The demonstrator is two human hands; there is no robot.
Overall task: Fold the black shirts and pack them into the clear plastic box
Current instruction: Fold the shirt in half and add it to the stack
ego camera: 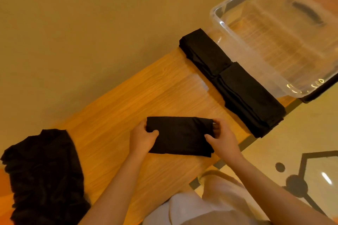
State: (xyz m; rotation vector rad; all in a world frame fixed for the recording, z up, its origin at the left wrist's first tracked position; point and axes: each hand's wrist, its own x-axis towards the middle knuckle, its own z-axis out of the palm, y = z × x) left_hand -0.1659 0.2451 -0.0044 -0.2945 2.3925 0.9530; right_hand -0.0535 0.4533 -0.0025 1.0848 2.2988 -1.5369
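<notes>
A folded black shirt (180, 136) lies on the wooden table (128, 107) in front of me. My left hand (141, 139) grips its left end, thumb on top. My right hand (222, 136) grips its right end with curled fingers. Two stacks of folded black shirts sit further right: one stack (204, 52) at the far edge, another stack (250, 98) nearer me. Right behind them stands the clear plastic box (236, 29), with nothing visible inside. A heap of unfolded black shirts (43, 175) lies at the table's left end.
The narrow table runs diagonally; a plain wall lies beyond its far side. A tiled floor with a dark pattern (300, 175) shows to the right. My light clothing (201, 206) fills the bottom of the view.
</notes>
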